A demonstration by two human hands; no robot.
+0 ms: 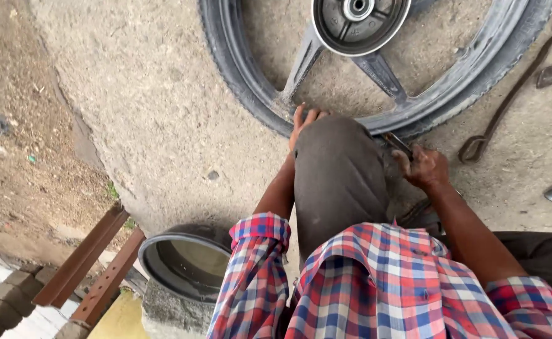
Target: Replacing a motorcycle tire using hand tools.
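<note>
A black motorcycle wheel with a rubber tyre and grey cast spokes point(376, 69) lay flat on the rough concrete floor point(163, 113), filling the twelve o'clock part of the view. The person's knee in dark trousers point(338, 176) pressed toward its near rim, seemingly to pin it down. The left hand point(304, 122), at eleven o'clock of the knee, rested with fingers spread on the tyre's edge, apparently bracing it rather than gripping. The right hand point(425, 168), at two o'clock of the knee, was closed around a thin dark metal tool point(398, 144) whose tip lay at the tyre's bead, probably as a lever.

A long rusty tyre iron with a looped end point(502, 107) lay at three o'clock, near the wheel yet apart from it. A round black basin point(185, 260) sat at seven o'clock at the slab's edge, beside two rusty steel channels point(94, 263). Open concrete lay to nine o'clock, before the drop to bare earth.
</note>
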